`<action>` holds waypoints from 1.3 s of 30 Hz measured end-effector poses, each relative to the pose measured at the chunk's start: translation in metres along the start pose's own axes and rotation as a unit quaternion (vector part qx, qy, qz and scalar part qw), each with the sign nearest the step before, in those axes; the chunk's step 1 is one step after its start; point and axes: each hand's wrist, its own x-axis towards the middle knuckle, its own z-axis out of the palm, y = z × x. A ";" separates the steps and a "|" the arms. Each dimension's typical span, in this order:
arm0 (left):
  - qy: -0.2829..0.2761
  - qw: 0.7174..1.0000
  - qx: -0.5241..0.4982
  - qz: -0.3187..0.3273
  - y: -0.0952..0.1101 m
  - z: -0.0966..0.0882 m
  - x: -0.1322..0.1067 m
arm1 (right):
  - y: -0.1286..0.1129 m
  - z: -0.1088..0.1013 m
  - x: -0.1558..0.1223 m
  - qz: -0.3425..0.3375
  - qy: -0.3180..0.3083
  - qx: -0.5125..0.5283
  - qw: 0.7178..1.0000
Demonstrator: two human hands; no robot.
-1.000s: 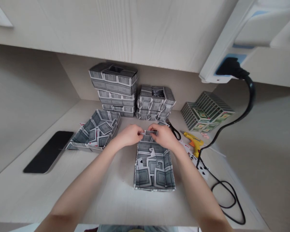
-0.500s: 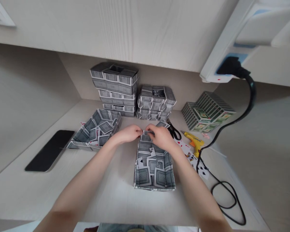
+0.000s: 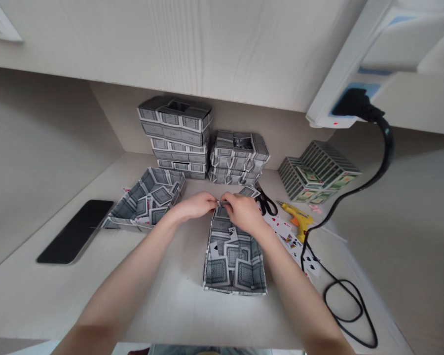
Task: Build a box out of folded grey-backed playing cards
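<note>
In front of me lies an open box made of playing cards, grey card backs showing on its walls, with a few loose-looking cards inside. My left hand pinches the far left corner of its rim, fingers closed. Right beside it, my right hand has thumb and fingers closed on the same far edge. The fingertips of both hands nearly meet there and partly hide the rim. A second open card box with cards in it stands to the left of my left hand.
Stacked card boxes and a shorter stack stand at the back. To the right lie black scissors, a yellow glue gun, scattered playing cards, card packs and a looping black cable. A phone lies left.
The near end of the card box has shifted slightly left and toward me. Both hands stay at its far edge, the right one having moved slightly left.
</note>
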 end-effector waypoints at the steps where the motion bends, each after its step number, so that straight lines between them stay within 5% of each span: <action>1: -0.001 1.000 -0.005 -0.001 0.000 0.000 0.000 | 0.001 -0.001 0.000 0.004 -0.003 0.012 1.000; 11: -0.027 0.999 -0.043 -0.003 -0.001 0.004 0.002 | 0.005 -0.008 -0.002 0.020 -0.052 0.048 0.997; 15: 0.023 1.000 -0.017 -0.006 0.002 0.005 0.004 | 0.002 -0.009 -0.002 0.032 -0.080 -0.001 0.996; 21: 0.028 0.999 -0.002 -0.016 0.003 0.005 0.002 | -0.004 -0.011 -0.004 0.036 -0.085 -0.054 0.994; 39: 0.045 0.996 0.072 0.028 0.003 0.002 0.000 | 0.009 -0.033 -0.007 0.071 -0.081 0.016 0.994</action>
